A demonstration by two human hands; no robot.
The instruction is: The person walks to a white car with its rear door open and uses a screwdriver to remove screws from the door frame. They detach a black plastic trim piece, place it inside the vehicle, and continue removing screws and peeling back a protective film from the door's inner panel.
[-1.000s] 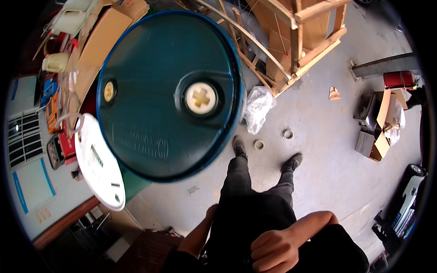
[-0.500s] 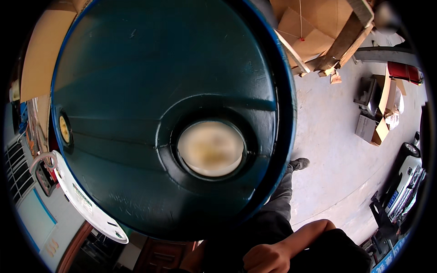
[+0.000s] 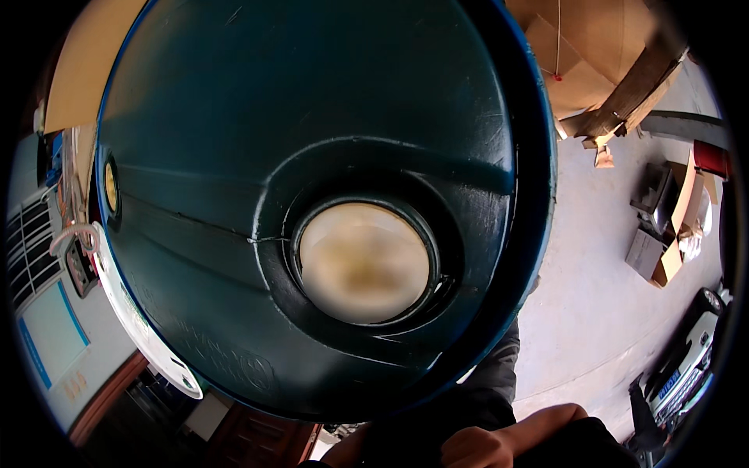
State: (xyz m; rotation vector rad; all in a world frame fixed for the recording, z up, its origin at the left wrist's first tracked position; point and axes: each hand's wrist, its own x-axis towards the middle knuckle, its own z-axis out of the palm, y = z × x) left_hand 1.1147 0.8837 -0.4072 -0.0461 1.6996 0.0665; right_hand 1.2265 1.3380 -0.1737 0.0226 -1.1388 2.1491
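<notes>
A large dark blue-green plastic drum (image 3: 351,93) fills most of the view, its round end towards me. Set into that end is a recessed opening with a pale, blurred disc (image 3: 365,261) in it. Near the left rim sits a smaller yellowish disc (image 3: 111,186). My right hand (image 3: 476,448) is curled closed below the drum's lower edge, in front of my dark clothing; the lower edge of the picture cuts it off, and whatever it may hold is hidden. Of my left arm only a patch of skin (image 3: 345,451) shows at the bottom, its fingers out of sight.
A white curved panel (image 3: 144,331) rests against the drum's left side. Cardboard (image 3: 593,47) and a wooden beam (image 3: 636,86) stand at the upper right. Open boxes (image 3: 663,226) lie on the grey floor (image 3: 585,304). A white car (image 3: 686,351) is at the far right.
The drum's end appears larger and reaches farther right. The boxes and car sit lower and farther right in view. My right hand shows slightly farther right and remains curled.
</notes>
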